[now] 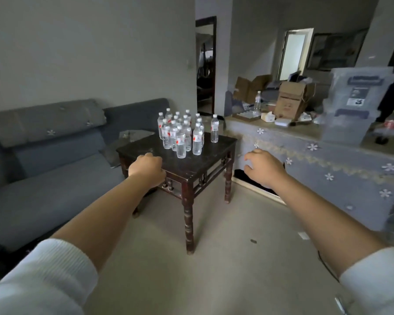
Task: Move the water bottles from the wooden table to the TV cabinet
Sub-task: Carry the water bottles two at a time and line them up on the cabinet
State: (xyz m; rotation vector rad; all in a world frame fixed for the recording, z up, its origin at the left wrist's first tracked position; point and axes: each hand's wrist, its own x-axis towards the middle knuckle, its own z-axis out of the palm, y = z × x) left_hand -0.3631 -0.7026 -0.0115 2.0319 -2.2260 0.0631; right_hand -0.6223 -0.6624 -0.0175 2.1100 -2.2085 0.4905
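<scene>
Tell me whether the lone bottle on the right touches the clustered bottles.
Apart. The head view shows dark tabletop between the lone bottle and the nearest clustered bottle on the wooden table.

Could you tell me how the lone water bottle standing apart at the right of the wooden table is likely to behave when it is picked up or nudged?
The lone bottle looks full and capped, so probably fairly heavy for its size and firm to squeeze. Tall and narrow, it may tip if nudged near the cap. On its side, its round body would likely roll across the wooden table.
</scene>
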